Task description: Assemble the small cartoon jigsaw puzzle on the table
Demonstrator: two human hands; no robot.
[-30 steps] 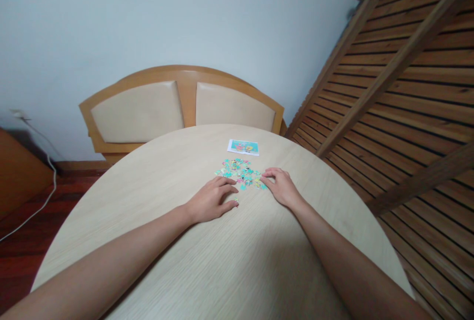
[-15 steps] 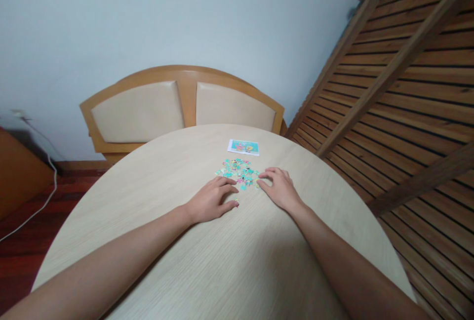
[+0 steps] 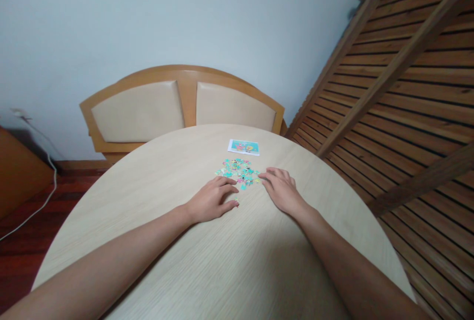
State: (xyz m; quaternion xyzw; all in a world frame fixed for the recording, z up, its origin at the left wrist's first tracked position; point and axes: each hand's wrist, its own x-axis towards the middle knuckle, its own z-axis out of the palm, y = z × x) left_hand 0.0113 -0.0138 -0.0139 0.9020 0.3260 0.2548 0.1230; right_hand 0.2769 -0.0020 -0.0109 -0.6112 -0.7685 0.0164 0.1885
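Note:
A small heap of turquoise jigsaw pieces (image 3: pixel 237 170) lies on the round pale wooden table (image 3: pixel 222 260). My left hand (image 3: pixel 212 199) rests flat at the heap's near left edge, fingers stretched out and apart, touching the nearest pieces. Flat on the table at the heap's right edge is my right hand (image 3: pixel 282 189), its fingers spread and the fingertips against the pieces. Neither hand holds anything. A small picture card (image 3: pixel 243 146) lies just beyond the heap.
A wooden headboard with two beige padded panels (image 3: pixel 181 105) leans on the wall behind the table. A slatted wooden bed frame (image 3: pixel 403 88) stands tilted at the right. A white cable (image 3: pixel 40 201) trails over the reddish floor at the left.
My right hand slid a little left toward the heap, pushing the pieces at its right edge inward. My left hand stayed put.

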